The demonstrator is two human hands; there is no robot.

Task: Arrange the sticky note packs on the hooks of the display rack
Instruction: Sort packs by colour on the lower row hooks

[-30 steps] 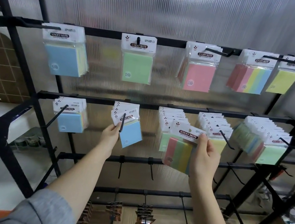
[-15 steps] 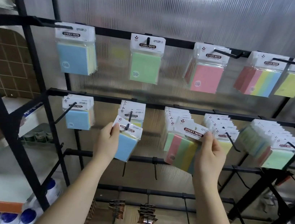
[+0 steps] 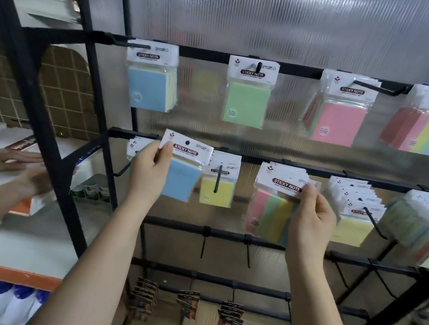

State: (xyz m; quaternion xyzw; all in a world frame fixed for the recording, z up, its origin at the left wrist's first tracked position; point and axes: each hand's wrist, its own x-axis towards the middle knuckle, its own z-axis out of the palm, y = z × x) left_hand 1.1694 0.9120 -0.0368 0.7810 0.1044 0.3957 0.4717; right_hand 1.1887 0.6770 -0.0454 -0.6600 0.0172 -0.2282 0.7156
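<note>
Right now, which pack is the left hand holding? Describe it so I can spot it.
Find the rack's middle rail and follow it to its left end. There the left hand pinches a blue pack by its white header, off any hook. Unlike the yellow pack beside it, it is tilted.

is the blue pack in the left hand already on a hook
No, the left hand holds the blue pack free of any hook, its hang hole showing empty, left of the yellow pack's hook.

A ribbed translucent wall panel [image 3: 283,20] glows behind; brown tiled wall [image 3: 3,88] and white shelves [image 3: 16,250] stand left.
</note>
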